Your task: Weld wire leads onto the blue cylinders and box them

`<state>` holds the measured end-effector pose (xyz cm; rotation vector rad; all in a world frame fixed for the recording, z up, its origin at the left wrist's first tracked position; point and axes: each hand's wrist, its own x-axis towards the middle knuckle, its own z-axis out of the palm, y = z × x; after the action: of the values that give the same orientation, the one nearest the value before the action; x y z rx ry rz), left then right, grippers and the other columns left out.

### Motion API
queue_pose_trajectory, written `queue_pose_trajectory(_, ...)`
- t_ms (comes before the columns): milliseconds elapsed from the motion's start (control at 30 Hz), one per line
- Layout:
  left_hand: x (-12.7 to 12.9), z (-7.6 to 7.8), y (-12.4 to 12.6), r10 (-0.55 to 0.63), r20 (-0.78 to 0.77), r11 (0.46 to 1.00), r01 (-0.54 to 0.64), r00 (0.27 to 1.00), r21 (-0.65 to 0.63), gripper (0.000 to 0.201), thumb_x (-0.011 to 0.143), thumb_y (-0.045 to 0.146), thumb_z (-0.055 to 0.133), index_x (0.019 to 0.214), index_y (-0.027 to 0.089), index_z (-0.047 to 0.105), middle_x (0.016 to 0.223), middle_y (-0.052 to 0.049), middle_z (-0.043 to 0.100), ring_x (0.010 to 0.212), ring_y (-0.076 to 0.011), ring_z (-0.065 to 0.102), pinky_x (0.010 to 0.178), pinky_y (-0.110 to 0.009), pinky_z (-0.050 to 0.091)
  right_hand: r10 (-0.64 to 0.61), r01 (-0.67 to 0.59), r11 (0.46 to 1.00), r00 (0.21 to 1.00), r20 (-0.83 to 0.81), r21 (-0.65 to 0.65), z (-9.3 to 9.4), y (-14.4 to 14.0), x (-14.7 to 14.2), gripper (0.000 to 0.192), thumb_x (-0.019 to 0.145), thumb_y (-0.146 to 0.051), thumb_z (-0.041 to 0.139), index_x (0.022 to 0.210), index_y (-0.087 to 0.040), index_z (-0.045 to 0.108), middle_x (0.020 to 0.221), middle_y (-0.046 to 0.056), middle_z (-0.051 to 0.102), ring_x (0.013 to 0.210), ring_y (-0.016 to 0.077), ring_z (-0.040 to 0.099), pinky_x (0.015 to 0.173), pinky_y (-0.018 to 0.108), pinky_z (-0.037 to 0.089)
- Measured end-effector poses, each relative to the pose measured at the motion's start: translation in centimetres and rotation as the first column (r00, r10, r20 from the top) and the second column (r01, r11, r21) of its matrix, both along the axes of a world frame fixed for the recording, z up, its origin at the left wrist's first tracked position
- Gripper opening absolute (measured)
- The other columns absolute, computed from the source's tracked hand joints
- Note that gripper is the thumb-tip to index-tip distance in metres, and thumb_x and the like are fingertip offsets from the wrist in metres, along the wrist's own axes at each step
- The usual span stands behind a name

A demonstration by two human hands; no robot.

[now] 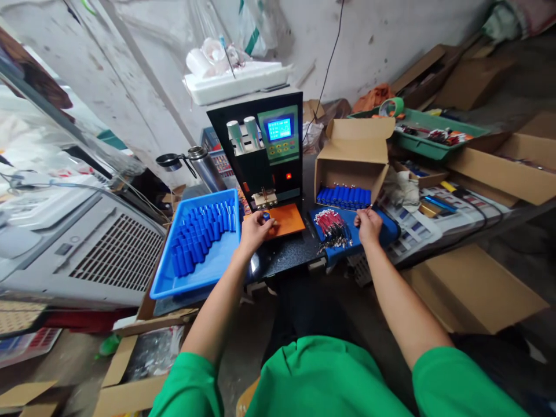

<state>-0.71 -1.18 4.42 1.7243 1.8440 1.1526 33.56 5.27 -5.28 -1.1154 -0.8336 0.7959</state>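
My left hand (256,231) is closed around a small blue cylindrical battery (266,216), mostly hidden by the fingers. It is over the orange plate (286,221) at the foot of a black spot welder (284,168) with a lit screen. To the right, my right hand (369,227) is pinched above a blue mat (384,223); whatever is between its fingers is too small to make out. Beside it lies a pile of red and black wire leads (332,226). Behind that hand, blue batteries (345,196) fill the bottom of a cardboard box (356,147).
Left of the welder, a blue tray (195,284) holds rows of blue batteries (204,231). A steel thermos (206,168) stands behind it. At the right are a green tray (434,145) of parts and an open carton (473,286). White foam (238,81) rests on the welder.
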Motion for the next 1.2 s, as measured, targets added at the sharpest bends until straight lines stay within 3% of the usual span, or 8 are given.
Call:
queue_pose_trajectory(167,0.4,-1.3,1.1,-0.012,0.135,0.998,0.004,0.991,0.061,0.026,0.075,0.038,0.071,0.067,0.018,0.057,0.058,0.004,0.046,0.057,-0.0108,0.042,0.058,-0.026,0.034,0.000,-0.001,1.000,1.000,-0.019,-0.029,0.8,0.0,0.0,0.030,0.066,-0.044,0.070,0.062,-0.021,0.052,0.047,-0.006,0.049,0.041,0.0081,0.043,0.043,0.022,0.036)
queue_pose_trajectory(333,0.4,-2.9,1.5,-0.069,0.287,0.993,0.038,0.956,0.112,0.025,0.074,0.040,0.074,0.076,0.017,0.064,0.059,0.005,0.041,0.054,-0.0095,0.039,0.053,-0.025,0.030,0.019,-0.016,0.999,0.997,-0.070,0.037,4.0,-0.7,-1.8,0.028,0.069,-0.042,0.070,0.065,-0.020,0.054,0.051,-0.006,0.052,0.046,0.0083,0.047,0.047,0.021,0.039)
queue_pose_trajectory(533,0.2,-3.5,1.3,-0.108,0.278,0.990,0.076,0.955,0.122,0.024,0.077,0.040,0.072,0.076,0.018,0.064,0.053,0.006,0.037,0.050,-0.0091,0.034,0.051,-0.026,0.025,0.352,-0.346,0.935,0.933,-0.077,0.078,7.7,-2.1,-9.6,0.023,0.073,-0.040,0.069,0.071,-0.020,0.058,0.057,-0.005,0.056,0.051,0.0092,0.051,0.053,0.021,0.043)
queue_pose_trajectory(700,0.4,-3.2,1.0,-0.067,0.247,0.991,0.035,0.967,0.129,0.023,0.076,0.039,0.072,0.072,0.018,0.063,0.057,0.005,0.044,0.054,-0.0098,0.039,0.054,-0.025,0.029,0.452,-0.454,0.891,0.883,-0.130,0.015,7.7,-1.7,-15.6,0.025,0.071,-0.043,0.068,0.069,-0.021,0.057,0.056,-0.005,0.054,0.051,0.0096,0.049,0.053,0.023,0.043)
queue_pose_trajectory(867,0.5,-3.0,0.7,-0.028,0.271,0.992,-0.006,0.962,0.126,0.022,0.074,0.039,0.073,0.078,0.018,0.066,0.064,0.002,0.055,0.058,-0.0114,0.047,0.057,-0.025,0.038,0.527,-0.530,0.848,0.837,-0.147,0.017,7.7,-0.3,-19.2,0.027,0.070,-0.045,0.068,0.067,-0.021,0.055,0.057,-0.005,0.053,0.051,0.0111,0.050,0.051,0.025,0.043)
queue_pose_trajectory(1067,-0.3,-3.5,0.6,0.053,0.312,0.985,-0.102,0.949,0.141,0.029,0.067,0.027,0.075,0.092,0.018,0.066,0.084,-0.002,0.068,0.075,-0.0148,0.063,0.075,-0.029,0.052,0.514,-0.517,0.856,0.851,-0.105,0.004,6.7,0.4,-20.3,0.028,0.073,-0.046,0.065,0.065,-0.022,0.056,0.054,-0.004,0.053,0.053,0.0124,0.050,0.054,0.026,0.043)
queue_pose_trajectory(1200,-0.2,-3.0,0.4,0.070,0.239,0.980,-0.112,0.969,0.167,0.034,0.071,0.021,0.069,0.104,0.016,0.071,0.092,-0.005,0.071,0.081,-0.0168,0.066,0.079,-0.031,0.055,0.540,-0.540,0.841,0.837,-0.089,0.026,6.0,0.5,-20.0,0.029,0.075,-0.046,0.066,0.064,-0.021,0.057,0.053,-0.003,0.054,0.053,0.0127,0.050,0.055,0.026,0.044)
